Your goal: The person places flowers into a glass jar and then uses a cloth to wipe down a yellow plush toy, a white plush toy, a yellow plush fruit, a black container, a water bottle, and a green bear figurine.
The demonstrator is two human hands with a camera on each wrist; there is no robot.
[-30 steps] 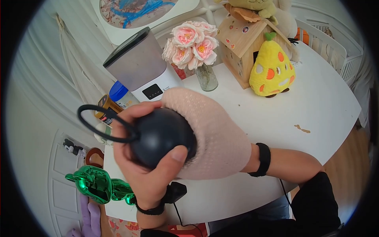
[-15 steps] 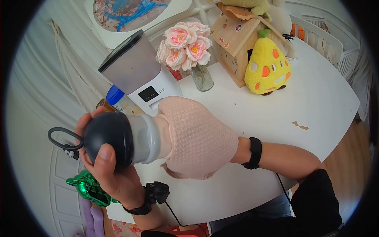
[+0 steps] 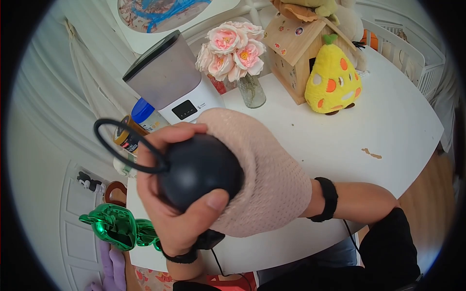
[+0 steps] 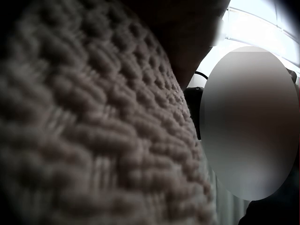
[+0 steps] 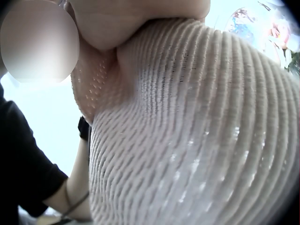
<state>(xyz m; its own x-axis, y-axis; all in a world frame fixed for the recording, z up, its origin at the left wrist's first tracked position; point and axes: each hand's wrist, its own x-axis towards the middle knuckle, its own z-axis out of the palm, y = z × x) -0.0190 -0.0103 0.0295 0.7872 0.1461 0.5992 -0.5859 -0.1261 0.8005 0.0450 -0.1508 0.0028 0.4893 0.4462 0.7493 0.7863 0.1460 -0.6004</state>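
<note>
My left hand (image 3: 170, 218) grips the round dark lid (image 3: 201, 169) of a bottle, thumb on the near side; a dark loop (image 3: 104, 150) sticks out to the left. Against the lid lies a pale pink textured cloth (image 3: 264, 179), which covers my right hand, so its fingers and the bottle body are hidden; only the banded right wrist (image 3: 318, 198) shows. The cloth (image 4: 103, 126) fills much of the left wrist view. In the right wrist view the ribbed cloth (image 5: 187, 136) lies below bare skin (image 5: 112, 23); whose part it is I cannot tell.
On the white table (image 3: 349, 155) stand a dispenser (image 3: 167, 72), a flower vase (image 3: 252, 90), a wooden house (image 3: 293, 63) and a yellow plush (image 3: 332, 82). Jars (image 3: 126, 138) stand behind my left hand; a shiny green figure (image 3: 114, 228) is at the left edge.
Half a second ago the lid was farther left, with a clear body and grey ring showing. My left hand has moved it right against the cloth, near where it was a second ago.
</note>
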